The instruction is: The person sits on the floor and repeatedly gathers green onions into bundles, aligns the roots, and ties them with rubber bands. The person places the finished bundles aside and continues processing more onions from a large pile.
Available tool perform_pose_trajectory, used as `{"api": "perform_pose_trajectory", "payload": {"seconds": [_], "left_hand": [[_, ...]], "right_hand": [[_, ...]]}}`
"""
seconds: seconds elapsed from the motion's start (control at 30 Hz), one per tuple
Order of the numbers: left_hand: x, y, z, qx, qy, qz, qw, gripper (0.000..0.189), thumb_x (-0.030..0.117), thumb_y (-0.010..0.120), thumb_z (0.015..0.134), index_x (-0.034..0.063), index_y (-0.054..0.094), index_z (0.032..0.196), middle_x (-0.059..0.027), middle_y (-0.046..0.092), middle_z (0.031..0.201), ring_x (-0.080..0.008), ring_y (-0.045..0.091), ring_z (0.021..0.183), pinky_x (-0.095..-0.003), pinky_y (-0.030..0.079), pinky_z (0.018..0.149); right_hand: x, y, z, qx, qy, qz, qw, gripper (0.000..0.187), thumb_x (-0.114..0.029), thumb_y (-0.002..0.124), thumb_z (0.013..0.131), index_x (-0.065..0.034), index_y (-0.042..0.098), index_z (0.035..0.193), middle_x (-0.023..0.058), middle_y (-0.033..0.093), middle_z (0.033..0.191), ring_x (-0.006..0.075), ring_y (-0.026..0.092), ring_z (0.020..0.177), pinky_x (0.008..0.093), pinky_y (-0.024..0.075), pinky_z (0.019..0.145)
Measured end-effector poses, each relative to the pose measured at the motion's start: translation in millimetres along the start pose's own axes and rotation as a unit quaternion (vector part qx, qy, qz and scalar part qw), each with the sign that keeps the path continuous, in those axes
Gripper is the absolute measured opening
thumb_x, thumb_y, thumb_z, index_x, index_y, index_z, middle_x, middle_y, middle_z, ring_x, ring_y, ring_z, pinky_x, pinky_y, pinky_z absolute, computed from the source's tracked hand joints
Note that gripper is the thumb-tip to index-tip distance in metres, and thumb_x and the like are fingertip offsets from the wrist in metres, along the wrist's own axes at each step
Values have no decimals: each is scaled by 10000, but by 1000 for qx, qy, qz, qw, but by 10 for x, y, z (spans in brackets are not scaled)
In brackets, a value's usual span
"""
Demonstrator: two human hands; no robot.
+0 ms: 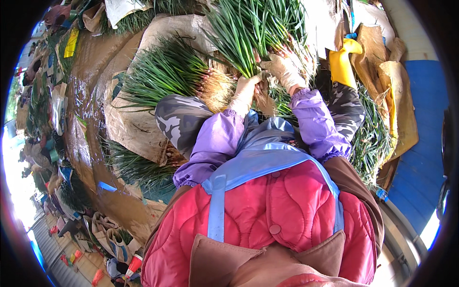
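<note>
In pale, dirt-stained gloves, both hands work in front of my lap. My left hand [245,92] is closed around the lower stems of a small bunch of scallions [244,64], whose roots [265,101] hang below the grip. Beside it, my right hand [283,70] has its fingers bent at the stem bases; what lies under them is hidden. A large heap of scallions [263,27] rises just beyond both hands. Left of my hands lies a second pile of scallions [172,73], its pinkish bases and tan roots [217,89] turned toward me.
Woven sacking [131,123] lies under the left pile. Farther left runs a wet brown floor strip [80,104]. More scallions [371,132] lie at the right, near a yellow boot [340,66] and brown sacks [401,97]. Several people and piles are at the far left.
</note>
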State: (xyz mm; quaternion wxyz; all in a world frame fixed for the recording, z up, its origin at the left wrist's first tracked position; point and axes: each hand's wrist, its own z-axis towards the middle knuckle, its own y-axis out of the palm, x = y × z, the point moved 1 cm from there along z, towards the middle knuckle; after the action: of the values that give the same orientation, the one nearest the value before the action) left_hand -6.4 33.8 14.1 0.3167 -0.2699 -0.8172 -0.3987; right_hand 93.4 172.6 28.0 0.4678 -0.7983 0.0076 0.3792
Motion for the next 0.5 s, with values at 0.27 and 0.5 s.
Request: {"api": "perform_pose_trajectory", "payload": {"seconds": [0.27,0.5], "left_hand": [[55,2,-30,77,-12,102,992,117,89,774,738,35,687,794,-13,641,638,-80,523,468,-210,363,412],[140,12,-140,70,1,83,994,116,130,743,769,40,669,771,-21,583,555,-90,438,361,-224,310,344]], "right_hand": [[-63,-55,-102,-72,13,-21,997,541,-493,590,853,-51,603,1165,189,676,980,317,666,886,400,507,787],[-118,-118,-151,-66,-22,-4,998,440,-455,590,875,-77,658,1090,131,682,822,247,662,797,363,502,708]]}}
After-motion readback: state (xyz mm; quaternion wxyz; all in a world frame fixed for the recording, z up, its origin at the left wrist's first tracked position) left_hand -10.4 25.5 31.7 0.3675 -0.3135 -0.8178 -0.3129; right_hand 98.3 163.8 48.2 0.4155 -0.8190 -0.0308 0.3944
